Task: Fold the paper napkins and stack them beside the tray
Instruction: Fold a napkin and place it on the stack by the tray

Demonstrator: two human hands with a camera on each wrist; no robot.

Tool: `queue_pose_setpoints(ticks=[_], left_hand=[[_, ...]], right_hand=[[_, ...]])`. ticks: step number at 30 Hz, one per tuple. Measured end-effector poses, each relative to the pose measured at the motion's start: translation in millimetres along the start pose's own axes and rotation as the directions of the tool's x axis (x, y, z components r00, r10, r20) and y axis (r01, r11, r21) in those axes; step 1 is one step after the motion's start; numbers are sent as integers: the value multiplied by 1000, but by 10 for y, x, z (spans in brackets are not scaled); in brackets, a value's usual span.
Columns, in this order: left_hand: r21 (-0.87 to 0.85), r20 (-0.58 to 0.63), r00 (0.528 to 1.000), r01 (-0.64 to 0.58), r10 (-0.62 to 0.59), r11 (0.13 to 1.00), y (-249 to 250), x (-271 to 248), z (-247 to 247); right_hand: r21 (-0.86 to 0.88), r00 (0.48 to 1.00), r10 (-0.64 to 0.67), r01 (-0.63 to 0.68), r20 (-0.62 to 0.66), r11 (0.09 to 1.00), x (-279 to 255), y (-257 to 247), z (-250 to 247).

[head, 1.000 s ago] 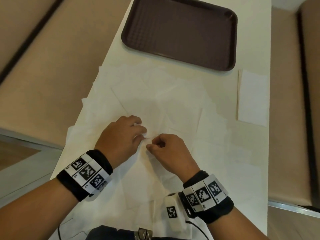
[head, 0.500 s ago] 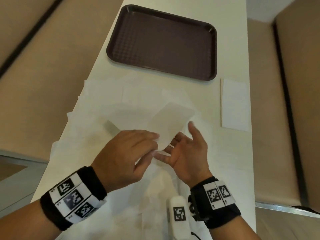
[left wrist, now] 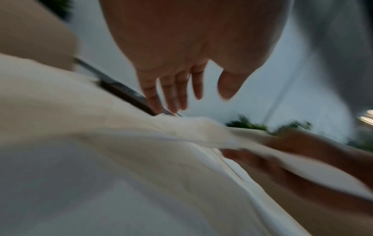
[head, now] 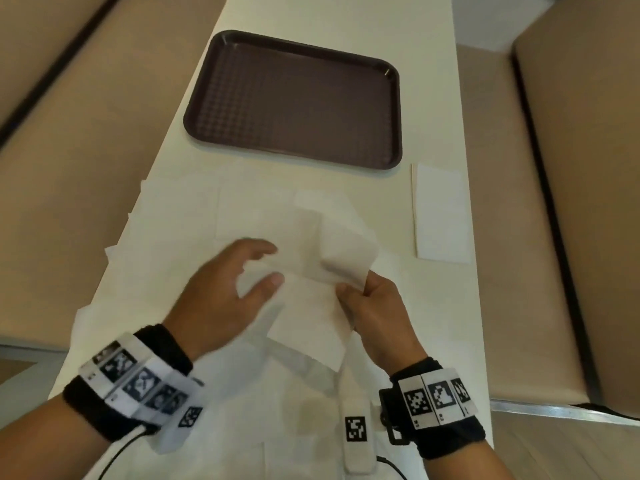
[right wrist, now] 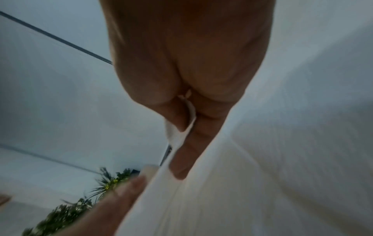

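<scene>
A white paper napkin (head: pixel 311 275) is lifted off the table, and my right hand (head: pixel 353 289) pinches its right edge between thumb and fingers. The right wrist view shows that pinch up close, with the napkin (right wrist: pixel 201 183) hanging from my right hand (right wrist: pixel 185 127). My left hand (head: pixel 266 265) is blurred, its fingers spread and relaxed over the napkin's left end, gripping nothing. In the left wrist view my left hand (left wrist: pixel 201 95) has straight fingers above the napkin (left wrist: pixel 181 132). Folded napkins (head: pixel 441 213) lie stacked right of the dark brown tray (head: pixel 294 98).
Several unfolded napkins (head: pixel 180 216) overlap across the white table (head: pixel 426 46) between the tray and me. Tan bench seats (head: pixel 571 168) run along both long sides. The table's right edge lies just past the folded stack.
My right hand went from an open palm to pinching the napkin's right edge. My left hand let go of the napkin and opened. The napkin now hangs wider and higher.
</scene>
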State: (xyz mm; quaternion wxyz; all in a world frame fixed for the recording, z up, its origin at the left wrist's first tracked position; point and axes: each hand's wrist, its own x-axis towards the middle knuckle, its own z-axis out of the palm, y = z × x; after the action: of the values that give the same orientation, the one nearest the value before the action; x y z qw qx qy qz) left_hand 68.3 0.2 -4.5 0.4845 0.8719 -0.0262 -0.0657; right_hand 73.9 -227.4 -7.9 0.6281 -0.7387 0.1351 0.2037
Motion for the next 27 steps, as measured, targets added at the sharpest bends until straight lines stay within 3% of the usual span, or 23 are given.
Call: queue_pose_setpoints(ticks=[3,5,8,12,14,16,19,21,25,27], left_hand=[[-99,14,970,242,-242,965,-108,240,-146],[-321,141,952,305,-273,897,-101,328,-204],[-531,360,915,360,-181,767,8,392,-238],[-532,423,903,311,-72,788,89,448,-252],[-540,499,866,286,27,792,84,485,-299],[-534,542,834,249,101,808,117,564,-387],[-539,521,840,184,154,822,340,798,-430],[-500,606,759,132,237,856,659,927,-260],[-283,870,419,-3,258,959,1121,1000,304],[-225,911,346,-37,223,974,1241,1028,488]], right_hand=[[-111,989,-135,141,64,984,-100,-144,-220],[-120,975,-181,197,131,973,-164,-274,-387],[-33,943,-208,224,258,974,-251,-436,-618],[26,931,-290,292,223,956,-221,-438,-824],[63,933,-303,297,195,953,-201,-415,-921],[36,919,-328,328,220,944,-180,-420,-1014],[-38,883,-362,390,299,920,-174,-470,-1109],[-86,858,-375,428,351,900,-170,-528,-1159],[-180,833,-388,484,394,856,-148,-644,-1243],[-188,849,-399,479,347,857,-140,-702,-1319]])
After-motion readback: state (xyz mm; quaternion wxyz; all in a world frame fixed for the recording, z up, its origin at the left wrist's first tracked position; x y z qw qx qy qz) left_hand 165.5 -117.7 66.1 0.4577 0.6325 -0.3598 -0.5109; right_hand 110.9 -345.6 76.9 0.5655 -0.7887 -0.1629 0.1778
